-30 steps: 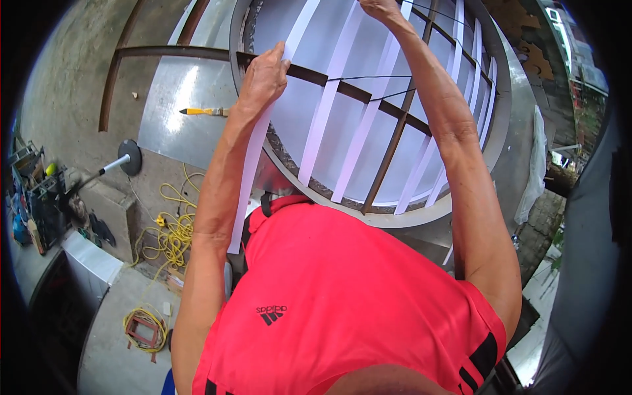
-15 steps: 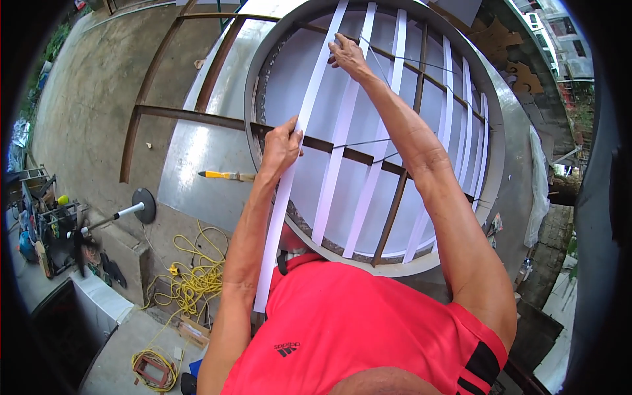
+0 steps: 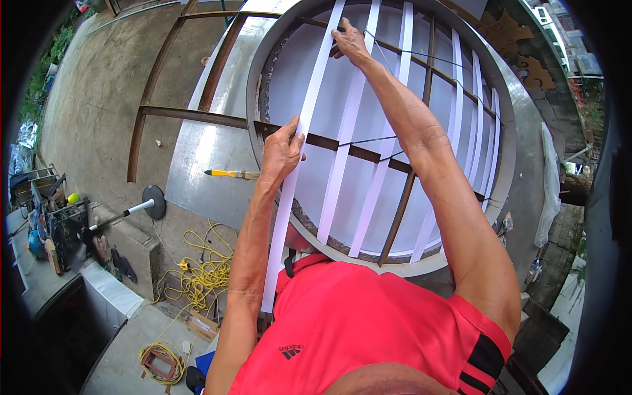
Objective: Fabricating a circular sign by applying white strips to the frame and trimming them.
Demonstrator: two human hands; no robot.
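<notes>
White strip (image 3: 318, 76) crosses round frame (image 3: 255, 82) on its 9 o'clock side, long axis 1-to-7 o'clock. Left hand (image 3: 283, 150) nearer mid-length, grasping it. Right hand (image 3: 351, 43) toward 1 o'clock, strip at its 9; can't tell if pinching.

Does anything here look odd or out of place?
The white strip in the left hand juts past the round frame's rim, while neighbouring strips end inside it. Yellow cord lies tangled on the floor.
</notes>
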